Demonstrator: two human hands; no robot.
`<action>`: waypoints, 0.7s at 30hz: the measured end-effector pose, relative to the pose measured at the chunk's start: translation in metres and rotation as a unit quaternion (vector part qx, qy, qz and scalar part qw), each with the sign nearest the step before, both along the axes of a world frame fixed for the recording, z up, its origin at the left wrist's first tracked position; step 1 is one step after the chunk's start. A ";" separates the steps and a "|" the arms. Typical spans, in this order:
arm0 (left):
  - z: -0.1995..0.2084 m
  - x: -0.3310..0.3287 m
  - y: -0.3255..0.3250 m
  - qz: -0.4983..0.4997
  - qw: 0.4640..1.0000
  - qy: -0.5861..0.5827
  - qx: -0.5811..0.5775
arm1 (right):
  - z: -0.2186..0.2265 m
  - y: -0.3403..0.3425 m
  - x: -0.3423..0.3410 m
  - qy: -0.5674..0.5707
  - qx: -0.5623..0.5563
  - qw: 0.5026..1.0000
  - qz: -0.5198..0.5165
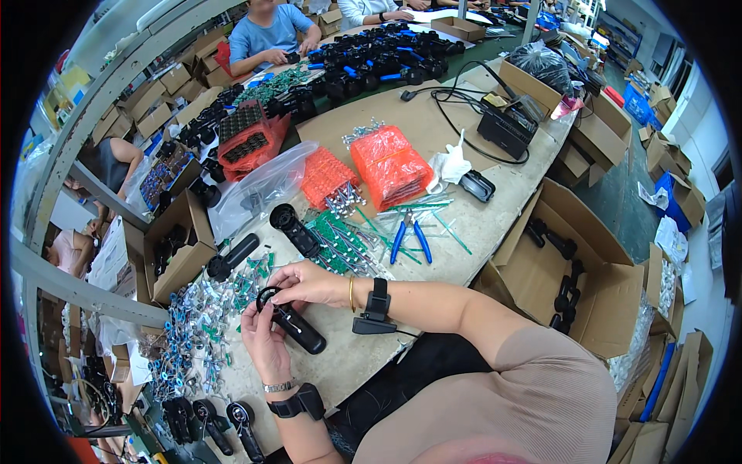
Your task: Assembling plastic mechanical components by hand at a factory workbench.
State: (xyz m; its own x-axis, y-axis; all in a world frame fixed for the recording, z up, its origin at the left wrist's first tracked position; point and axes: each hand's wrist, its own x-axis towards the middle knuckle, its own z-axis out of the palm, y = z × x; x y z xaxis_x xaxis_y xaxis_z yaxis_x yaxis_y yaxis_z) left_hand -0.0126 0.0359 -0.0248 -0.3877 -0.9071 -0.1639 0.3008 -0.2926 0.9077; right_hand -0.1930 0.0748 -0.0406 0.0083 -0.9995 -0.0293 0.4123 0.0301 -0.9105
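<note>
Over the table's near part, both hands are closed on a black handheld fan housing (304, 332), a round ring head with a thick handle. My left hand (265, 344) grips the ring from the left. Fingers of my right hand (315, 284) pinch the ring from above; whether they also hold a small part is hidden. The handle slants down to the right, below the right wrist. Just beyond lie an open round-headed housing (292, 230) and a flat black handle shell (233, 257). Small green circuit boards with wires (340, 241) spread beside the right hand.
Blue-handled cutters (410, 238) lie past my right forearm, near red bubble-wrap bundles (392, 166). Wired parts (185, 340) heap at left; several black housings (243, 425) sit near the front edge. An open carton (599, 309) stands at right. A person in blue (267, 39) works across.
</note>
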 end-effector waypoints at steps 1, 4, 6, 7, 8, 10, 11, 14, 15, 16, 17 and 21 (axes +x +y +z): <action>-0.001 0.000 0.000 0.000 1.000 0.000 0.000 | 0.000 0.000 0.000 0.000 0.000 1.000 0.000; -0.004 0.002 -0.002 0.002 1.000 -0.001 0.000 | -0.001 0.000 0.000 -0.004 -0.004 1.000 0.005; -0.004 0.002 -0.002 0.003 1.000 0.000 0.000 | 0.001 0.001 0.000 -0.005 -0.005 1.000 0.005; -0.004 0.002 -0.002 0.003 1.000 0.001 0.000 | 0.001 0.001 0.000 -0.007 -0.007 1.000 0.005; -0.004 0.002 -0.002 0.003 1.000 0.001 0.000 | 0.002 0.001 0.001 -0.008 -0.009 1.000 0.005; -0.002 0.002 -0.002 0.002 1.000 0.000 0.000 | 0.003 0.002 0.001 -0.008 -0.009 1.000 0.004; -0.001 0.002 -0.002 0.000 1.000 -0.002 0.000 | 0.004 0.002 0.001 -0.008 -0.010 1.000 0.004; 0.000 0.002 -0.001 -0.002 1.000 -0.003 -0.001 | 0.004 0.002 0.001 -0.007 -0.010 1.000 0.001; 0.000 0.001 -0.001 -0.001 1.000 -0.002 -0.001 | 0.004 0.002 0.001 -0.004 -0.009 1.000 -0.001; 0.000 0.001 -0.001 -0.001 1.000 0.000 -0.002 | 0.004 0.002 0.001 -0.002 -0.008 1.000 -0.003; 0.000 0.001 -0.001 -0.001 1.000 0.000 -0.002 | 0.004 0.002 0.001 -0.003 -0.008 1.000 -0.003; 0.001 0.001 0.000 -0.001 1.000 -0.001 0.000 | 0.004 0.002 0.001 0.003 -0.007 1.000 -0.003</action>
